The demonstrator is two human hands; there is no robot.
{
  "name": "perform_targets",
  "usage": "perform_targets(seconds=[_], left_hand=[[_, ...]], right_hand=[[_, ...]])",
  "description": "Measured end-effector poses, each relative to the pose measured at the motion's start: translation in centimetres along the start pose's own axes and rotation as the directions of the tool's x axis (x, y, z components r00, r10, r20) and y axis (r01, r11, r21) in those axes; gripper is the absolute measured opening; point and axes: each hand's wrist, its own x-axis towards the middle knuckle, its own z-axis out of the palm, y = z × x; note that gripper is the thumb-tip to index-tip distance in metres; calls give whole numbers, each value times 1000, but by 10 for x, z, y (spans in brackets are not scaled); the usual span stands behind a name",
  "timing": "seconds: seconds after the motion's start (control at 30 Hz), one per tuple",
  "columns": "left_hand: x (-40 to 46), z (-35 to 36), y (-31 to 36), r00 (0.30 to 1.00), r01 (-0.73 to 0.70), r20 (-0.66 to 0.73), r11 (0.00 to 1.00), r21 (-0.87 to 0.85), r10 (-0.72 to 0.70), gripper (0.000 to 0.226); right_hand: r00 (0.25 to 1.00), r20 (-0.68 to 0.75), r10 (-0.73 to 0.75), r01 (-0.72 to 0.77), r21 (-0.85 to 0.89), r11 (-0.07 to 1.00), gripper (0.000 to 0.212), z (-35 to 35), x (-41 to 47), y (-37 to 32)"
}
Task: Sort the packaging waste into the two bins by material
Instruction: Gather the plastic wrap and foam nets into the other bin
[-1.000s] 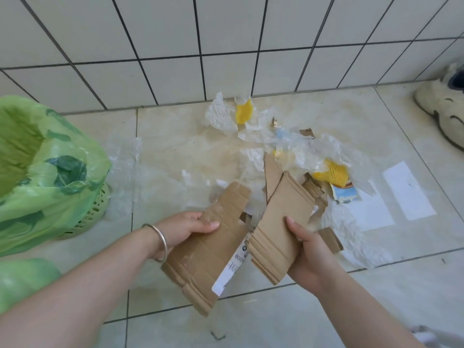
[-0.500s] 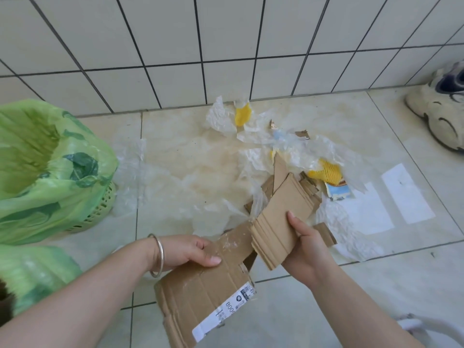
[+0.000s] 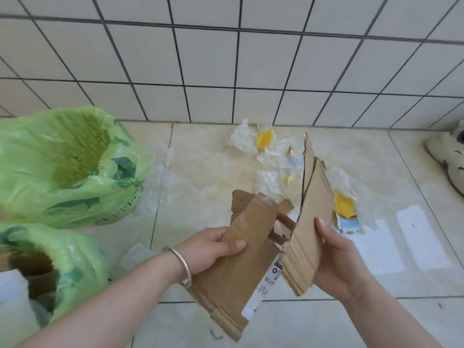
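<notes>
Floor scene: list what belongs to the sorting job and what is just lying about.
Job:
left hand
right hand
labelled cardboard
cardboard strip
far bin
near bin
plastic wrap
yellow netting

Lying about:
shoe

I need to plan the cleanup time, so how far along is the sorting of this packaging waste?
Barely under way. The nearer bin already holds brown cardboard; the farther bin looks empty. In hand: the left hand grips a labelled cardboard piece, the right hand a cardboard stack. Left: clear plastic film, yellow foam netting and white paper sheets on the floor.
</notes>
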Motion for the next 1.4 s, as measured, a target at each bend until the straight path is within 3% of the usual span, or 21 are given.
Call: perform_targets(seconds=[0.1, 0.17, 0.3, 0.43, 0.7, 0.9, 0.97, 1.03, 1.13, 1.27, 1.4], left_hand=[[-16, 10, 8, 986, -96, -134, 995, 37, 100, 18], [-27, 18, 14, 950, -171, -245, 979, 111, 194, 13], [-52, 28, 20, 829, -201, -449, 927, 316, 333, 10], [-89, 23, 23, 685, -241, -591, 898, 368, 426, 21], [-149, -9, 7, 525, -352, -690, 865, 357, 498, 15], [-222, -58, -17, 361, -487, -761, 805, 339, 538, 70], [-246, -81, -26, 307, -474, -793, 807, 353, 527, 66], [-267, -106, -37, 259, -454, -823, 816, 358, 505, 46], [-287, -135, -60, 248, -320, -869, 883, 344, 428, 28], [-276, -152, -95, 392, 4, -882, 958, 286, 262, 21], [-255, -165, -109, 498, 250, -853, 916, 314, 157, 36]], right_hand=[[1000, 12, -7, 8, -121, 993, 59, 14, 3, -2], [999, 29, -33, 38, -204, 978, 51, 25, 6, 0], [996, 64, -68, 85, -321, 943, 40, 52, 14, 9], [993, 64, -96, 113, -387, 915, 25, 88, 19, 22], [990, 112, -91, 139, -571, 809, 54, 155, 27, 60], [960, 258, -110, 256, -648, 717, 38, 233, 40, 118], [937, 327, -121, 310, -626, 716, 39, 261, 45, 141], [914, 392, -107, 352, -631, 691, 35, 283, 49, 164], [918, 395, -32, 356, -785, 506, 30, 298, 52, 199], [974, 219, 51, 213, -972, 97, 13, 287, 58, 241], [997, 49, 67, 63, -971, -231, 23, 280, 72, 258]])
